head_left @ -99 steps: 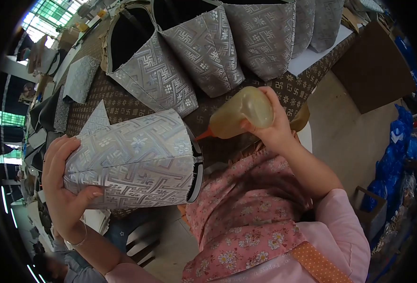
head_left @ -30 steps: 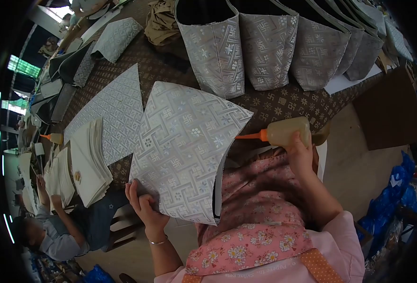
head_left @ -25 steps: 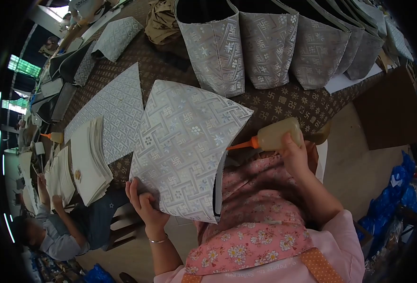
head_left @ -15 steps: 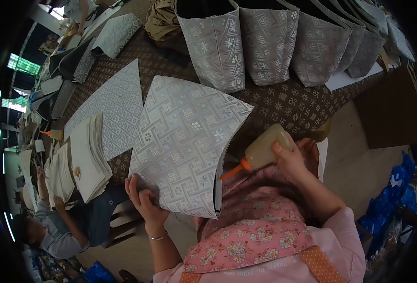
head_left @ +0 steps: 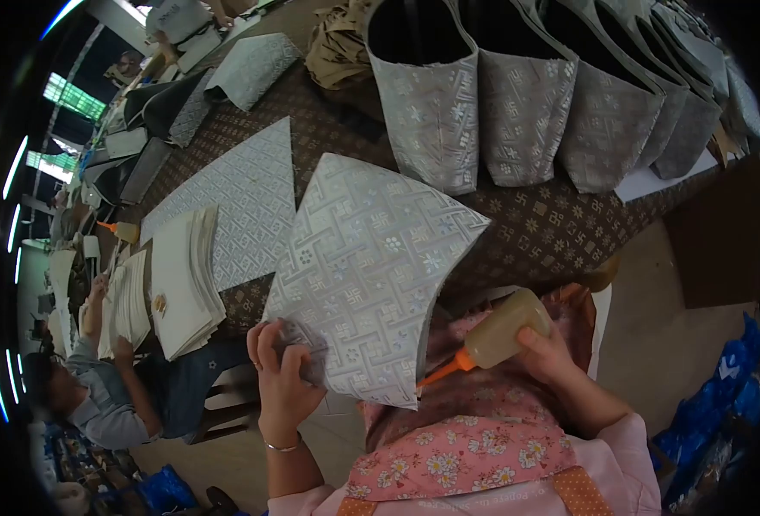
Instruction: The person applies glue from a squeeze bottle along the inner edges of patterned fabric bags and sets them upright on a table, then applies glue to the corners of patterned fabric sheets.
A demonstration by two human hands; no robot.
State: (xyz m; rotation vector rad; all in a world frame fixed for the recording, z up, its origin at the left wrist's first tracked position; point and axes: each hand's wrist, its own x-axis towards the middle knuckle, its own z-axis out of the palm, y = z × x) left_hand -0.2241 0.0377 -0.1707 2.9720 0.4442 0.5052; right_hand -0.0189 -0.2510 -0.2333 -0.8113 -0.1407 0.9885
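Note:
My left hand (head_left: 287, 374) grips the lower left edge of a silver-grey patterned fabric piece (head_left: 367, 267), its fingers curled over the edge. The piece is broad, with a pointed right corner, and its underside is hidden. In my right hand (head_left: 545, 351) is a squeeze bottle (head_left: 507, 329) with yellowish contents and an orange nozzle. The nozzle points down and left, its tip at the lower right edge of the fabric piece, near the bottom corner. Whether the tip touches the edge I cannot tell.
Several patterned grey pieces with dark insides (head_left: 427, 116) stand along the far side of the brown table (head_left: 526, 224). A flat patterned sheet (head_left: 242, 206) and stacked cream sheets (head_left: 178, 284) lie left. A co-worker (head_left: 113, 404) sits at lower left. Blue plastic bags (head_left: 715, 404) are at right.
The nozzle has travelled down the right edge of the fabric piece from its upper part to near the bottom corner. Earlier, a rolled-looking piece was in my left hand. The view has shifted.

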